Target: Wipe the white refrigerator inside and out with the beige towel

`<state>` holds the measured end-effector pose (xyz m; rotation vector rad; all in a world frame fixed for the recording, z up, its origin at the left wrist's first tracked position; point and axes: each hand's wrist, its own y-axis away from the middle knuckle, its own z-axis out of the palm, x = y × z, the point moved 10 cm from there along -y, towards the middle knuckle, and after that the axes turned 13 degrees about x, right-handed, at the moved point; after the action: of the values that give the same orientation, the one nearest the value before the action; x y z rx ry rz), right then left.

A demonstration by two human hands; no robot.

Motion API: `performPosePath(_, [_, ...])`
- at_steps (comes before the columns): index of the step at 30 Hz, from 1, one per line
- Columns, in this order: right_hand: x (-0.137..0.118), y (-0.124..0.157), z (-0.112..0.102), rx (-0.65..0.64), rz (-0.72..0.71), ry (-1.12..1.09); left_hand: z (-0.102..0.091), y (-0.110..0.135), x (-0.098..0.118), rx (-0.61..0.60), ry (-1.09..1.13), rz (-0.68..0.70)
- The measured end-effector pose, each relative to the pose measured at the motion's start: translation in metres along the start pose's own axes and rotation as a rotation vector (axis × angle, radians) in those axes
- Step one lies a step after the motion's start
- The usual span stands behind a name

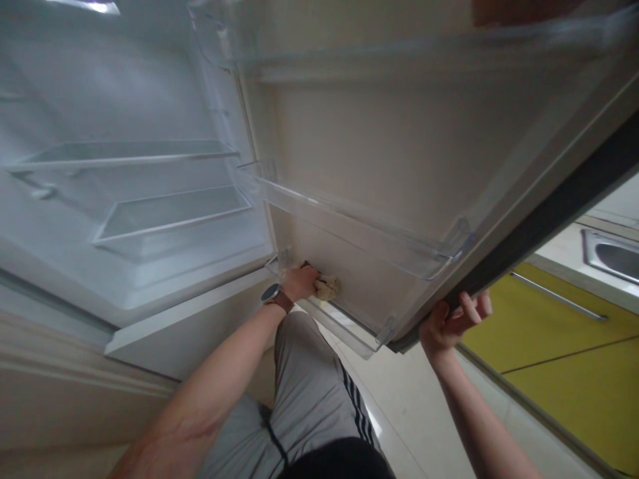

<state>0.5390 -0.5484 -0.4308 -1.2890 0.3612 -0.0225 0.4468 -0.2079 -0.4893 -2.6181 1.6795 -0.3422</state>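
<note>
Three clear plastic bins cross the pale, smooth inner face of one open refrigerator door. Two hands are at it, well apart. The left hand, wearing one round watch on a brown strap, is closed on one cloth, cream-coloured, crumpled and soft-edged. The cloth sits near the door's bottom edge, by the lowest bin; whether it presses on the panel or the bin cannot be told. The right hand has its fingers curled around the door's dark outer edge, close to the lower outer corner.

Inside the refrigerator, two flat glass shelves with pale rims show along the white moulded wall. One reddish-brown thing is cut off at the top, behind the blurred uppermost bin. A grey trouser leg with black side stripes rises just below the left hand, and that hand covers part of the lowest bin's hinge end. Past the door's outer edge stand glossy yellow cabinet fronts, one slim metal handle and a pale countertop holding one steel sink.
</note>
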Motion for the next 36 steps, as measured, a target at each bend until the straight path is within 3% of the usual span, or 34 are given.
performPosePath(3, [-0.001, 0.001, 0.0, -0.006, -0.014, 0.006, 0.011, 0.007, 0.023, -0.055, 0.004, 0.096])
performPosePath(8, [-0.005, -0.001, 0.0, 0.01, -0.049, -0.003, 0.034, 0.035, 0.124, -0.153, 0.203, 0.42])
performPosePath(10, [-0.005, -0.002, 0.001, 0.012, -0.055, -0.008, 0.032, 0.037, 0.144, -0.13, 0.254, 0.441])
performPosePath(12, [-0.002, -0.003, 0.003, 0.005, -0.055, -0.014, 0.02, 0.031, 0.141, -0.104, 0.383, 0.366])
performPosePath(14, [0.002, -0.004, 0.004, 0.001, -0.039, -0.012, -0.002, 0.023, 0.124, -0.082, 0.697, 0.254])
performPosePath(18, [0.011, -0.003, 0.004, 0.009, 0.004, 0.009, -0.061, 0.008, 0.058, 0.157, 1.38, -0.061])
performPosePath(21, [0.008, -0.001, 0.004, 0.011, -0.014, -0.014, -0.086, 0.013, 0.02, 0.394, 1.509, -0.231])
performPosePath(23, [0.005, 0.001, 0.003, 0.009, -0.022, -0.025, -0.092, 0.021, 0.014, 0.502, 1.502, -0.279])
performPosePath(26, [0.002, 0.003, 0.002, 0.004, -0.009, -0.01, -0.094, 0.035, 0.037, 0.575, 1.401, -0.21])
performPosePath(32, [0.0, 0.004, 0.0, 0.007, 0.007, -0.055, -0.068, 0.061, 0.151, 0.359, 1.025, 0.199])
performPosePath(34, [0.003, 0.004, 0.001, 0.01, 0.017, -0.071, -0.059, 0.065, 0.165, 0.349, 0.974, 0.211])
performPosePath(36, [0.007, 0.004, 0.001, 0.014, 0.024, -0.058, -0.047, 0.063, 0.166, 0.3, 0.941, 0.176])
